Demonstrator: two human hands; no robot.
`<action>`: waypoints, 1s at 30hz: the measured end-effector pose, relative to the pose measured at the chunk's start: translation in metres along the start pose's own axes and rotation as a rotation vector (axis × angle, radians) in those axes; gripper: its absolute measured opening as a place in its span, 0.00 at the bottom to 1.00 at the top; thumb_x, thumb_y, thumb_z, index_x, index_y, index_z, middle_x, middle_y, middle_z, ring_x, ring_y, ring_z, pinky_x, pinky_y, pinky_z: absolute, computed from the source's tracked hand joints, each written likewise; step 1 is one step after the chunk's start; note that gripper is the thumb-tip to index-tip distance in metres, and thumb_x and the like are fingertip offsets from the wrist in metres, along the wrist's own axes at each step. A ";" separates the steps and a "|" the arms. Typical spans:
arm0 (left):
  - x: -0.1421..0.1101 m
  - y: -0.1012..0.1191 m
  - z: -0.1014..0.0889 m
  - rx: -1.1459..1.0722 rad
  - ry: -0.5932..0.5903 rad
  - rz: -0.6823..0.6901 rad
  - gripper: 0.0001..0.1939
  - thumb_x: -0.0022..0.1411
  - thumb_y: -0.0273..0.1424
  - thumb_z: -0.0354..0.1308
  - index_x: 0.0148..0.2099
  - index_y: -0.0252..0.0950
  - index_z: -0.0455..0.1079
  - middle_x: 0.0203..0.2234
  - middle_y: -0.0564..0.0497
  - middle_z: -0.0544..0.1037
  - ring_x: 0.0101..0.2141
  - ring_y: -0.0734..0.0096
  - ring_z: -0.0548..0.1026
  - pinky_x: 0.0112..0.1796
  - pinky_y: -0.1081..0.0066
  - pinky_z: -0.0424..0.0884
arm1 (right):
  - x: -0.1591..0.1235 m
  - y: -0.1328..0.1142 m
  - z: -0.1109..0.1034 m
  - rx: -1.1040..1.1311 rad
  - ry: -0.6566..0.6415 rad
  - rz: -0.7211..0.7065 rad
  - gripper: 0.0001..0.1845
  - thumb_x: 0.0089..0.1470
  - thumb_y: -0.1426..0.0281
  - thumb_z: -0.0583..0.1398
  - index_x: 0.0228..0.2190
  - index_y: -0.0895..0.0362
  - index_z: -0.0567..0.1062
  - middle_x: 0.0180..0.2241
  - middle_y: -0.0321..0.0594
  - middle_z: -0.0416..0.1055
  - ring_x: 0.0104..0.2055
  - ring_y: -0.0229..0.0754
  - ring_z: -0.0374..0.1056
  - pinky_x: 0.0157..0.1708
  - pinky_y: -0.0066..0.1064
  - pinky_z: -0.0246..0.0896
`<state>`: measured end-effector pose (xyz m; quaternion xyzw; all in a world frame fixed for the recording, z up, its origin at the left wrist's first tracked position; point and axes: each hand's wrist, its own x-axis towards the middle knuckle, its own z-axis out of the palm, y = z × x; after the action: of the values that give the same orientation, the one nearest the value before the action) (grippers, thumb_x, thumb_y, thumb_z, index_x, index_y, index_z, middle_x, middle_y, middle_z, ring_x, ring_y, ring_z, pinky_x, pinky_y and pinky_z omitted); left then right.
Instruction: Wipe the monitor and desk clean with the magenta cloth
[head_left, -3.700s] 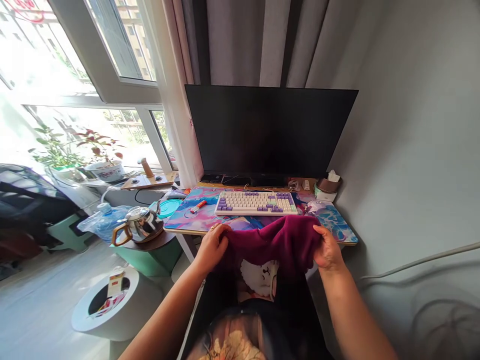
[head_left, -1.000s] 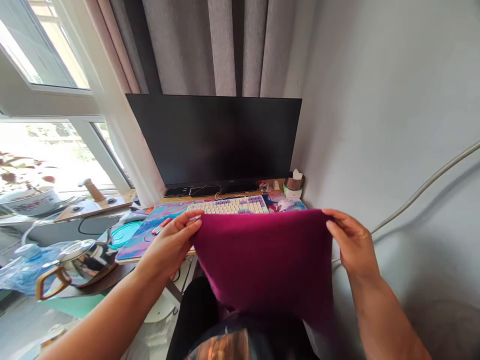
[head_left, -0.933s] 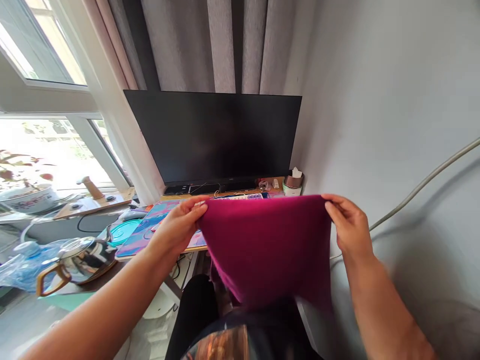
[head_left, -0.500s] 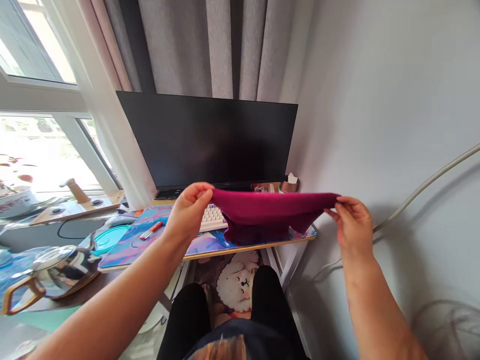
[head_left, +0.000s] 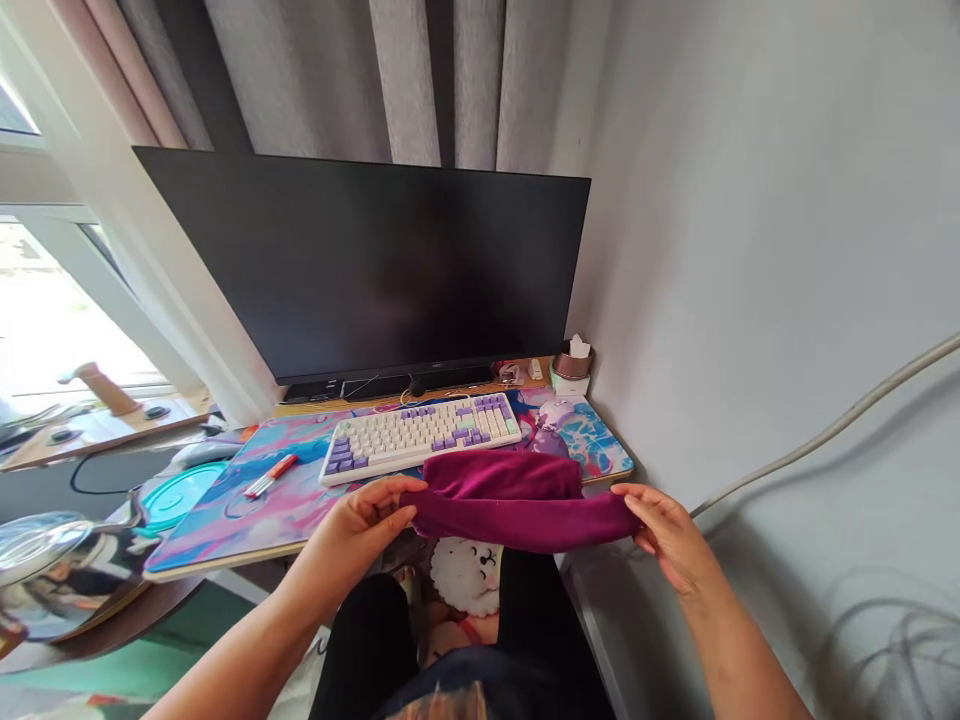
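Observation:
A magenta cloth (head_left: 517, 500) is stretched flat between my two hands over the front edge of the desk. Its far part lies folded on the colourful desk mat (head_left: 247, 500), just in front of the white and purple keyboard (head_left: 420, 438). My left hand (head_left: 367, 520) pinches the cloth's left end with fingers closed. At the right end, my right hand (head_left: 667, 530) grips the cloth, fingers curled under it. My legs in black trousers show below.
A big dark monitor (head_left: 360, 265) stands behind the keyboard. A red and white pen (head_left: 270, 476) lies on the mat, with a teal lid (head_left: 176, 495) to the left. A tissue holder (head_left: 573, 362) sits in the corner by the grey wall. A steel kettle (head_left: 45, 570) is at far left.
The cloth was held up and spread in front of me, then lowered. It now lies folded over on the desk's front edge, still held at both ends. The view has tilted toward the desk.

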<state>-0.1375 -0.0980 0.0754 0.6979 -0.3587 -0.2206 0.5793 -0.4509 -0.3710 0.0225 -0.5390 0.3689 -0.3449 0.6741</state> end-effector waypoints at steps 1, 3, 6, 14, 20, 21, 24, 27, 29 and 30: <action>-0.001 0.000 -0.003 0.025 -0.009 -0.008 0.23 0.57 0.47 0.73 0.48 0.36 0.84 0.29 0.51 0.81 0.31 0.67 0.74 0.34 0.68 0.69 | -0.002 -0.003 0.000 -0.043 -0.036 0.040 0.27 0.41 0.52 0.78 0.41 0.53 0.88 0.29 0.36 0.79 0.24 0.32 0.63 0.20 0.22 0.48; -0.001 0.004 -0.008 0.055 -0.017 -0.013 0.22 0.56 0.46 0.73 0.48 0.37 0.85 0.34 0.49 0.85 0.34 0.64 0.78 0.38 0.66 0.73 | -0.006 -0.011 0.001 -0.088 -0.093 0.097 0.29 0.39 0.54 0.79 0.43 0.52 0.88 0.34 0.38 0.84 0.26 0.33 0.69 0.21 0.21 0.52; 0.002 0.020 -0.015 0.095 0.016 0.070 0.19 0.58 0.45 0.72 0.46 0.39 0.85 0.35 0.47 0.87 0.36 0.62 0.81 0.40 0.65 0.76 | -0.007 -0.031 0.002 -0.020 -0.057 -0.052 0.25 0.36 0.55 0.80 0.36 0.53 0.88 0.29 0.37 0.82 0.22 0.32 0.66 0.17 0.21 0.52; 0.027 0.123 -0.039 0.014 0.228 0.429 0.16 0.61 0.36 0.74 0.50 0.37 0.84 0.28 0.55 0.81 0.28 0.76 0.75 0.28 0.77 0.69 | 0.002 -0.152 0.022 0.318 0.134 -0.838 0.15 0.41 0.69 0.80 0.28 0.53 0.82 0.34 0.31 0.83 0.35 0.36 0.80 0.35 0.29 0.84; 0.093 0.172 -0.036 -0.198 0.222 0.567 0.13 0.57 0.26 0.71 0.46 0.33 0.83 0.23 0.59 0.74 0.26 0.79 0.70 0.33 0.75 0.69 | 0.044 -0.211 0.058 0.360 0.043 -0.956 0.14 0.43 0.72 0.78 0.30 0.54 0.80 0.31 0.29 0.79 0.37 0.36 0.78 0.45 0.36 0.86; 0.106 0.169 -0.035 -0.226 0.206 0.532 0.13 0.55 0.26 0.71 0.45 0.33 0.83 0.23 0.58 0.75 0.27 0.77 0.71 0.34 0.74 0.70 | 0.056 -0.210 0.063 0.366 0.034 -0.935 0.14 0.42 0.72 0.78 0.30 0.54 0.80 0.30 0.29 0.79 0.36 0.36 0.78 0.45 0.37 0.86; 0.144 0.144 -0.028 -0.266 0.157 0.379 0.17 0.47 0.28 0.73 0.42 0.35 0.80 0.27 0.54 0.82 0.28 0.73 0.75 0.34 0.71 0.70 | 0.092 -0.193 0.075 0.388 0.046 -0.803 0.13 0.40 0.74 0.75 0.28 0.55 0.79 0.27 0.28 0.77 0.33 0.35 0.76 0.44 0.36 0.85; 0.173 0.108 -0.021 -0.285 0.157 0.227 0.21 0.38 0.32 0.75 0.38 0.36 0.78 0.26 0.54 0.82 0.27 0.72 0.74 0.32 0.71 0.67 | 0.125 -0.165 0.083 0.391 0.068 -0.640 0.11 0.40 0.77 0.72 0.26 0.54 0.78 0.26 0.28 0.77 0.33 0.34 0.76 0.42 0.33 0.83; 0.184 0.087 -0.017 -0.298 0.167 0.152 0.23 0.34 0.33 0.75 0.38 0.36 0.77 0.25 0.54 0.81 0.27 0.72 0.73 0.32 0.72 0.66 | 0.141 -0.146 0.084 0.384 0.076 -0.555 0.12 0.39 0.77 0.72 0.26 0.54 0.77 0.26 0.29 0.76 0.33 0.34 0.76 0.43 0.33 0.82; 0.186 0.078 -0.016 -0.300 0.168 0.128 0.24 0.33 0.33 0.75 0.38 0.36 0.77 0.25 0.54 0.81 0.27 0.72 0.73 0.32 0.71 0.65 | 0.147 -0.137 0.083 0.377 0.082 -0.523 0.13 0.39 0.77 0.72 0.27 0.54 0.76 0.27 0.29 0.76 0.34 0.35 0.76 0.44 0.34 0.82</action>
<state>-0.0250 -0.2343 0.1748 0.5953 -0.3157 -0.1750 0.7178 -0.3162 -0.4837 0.1504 -0.4669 0.1743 -0.5902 0.6351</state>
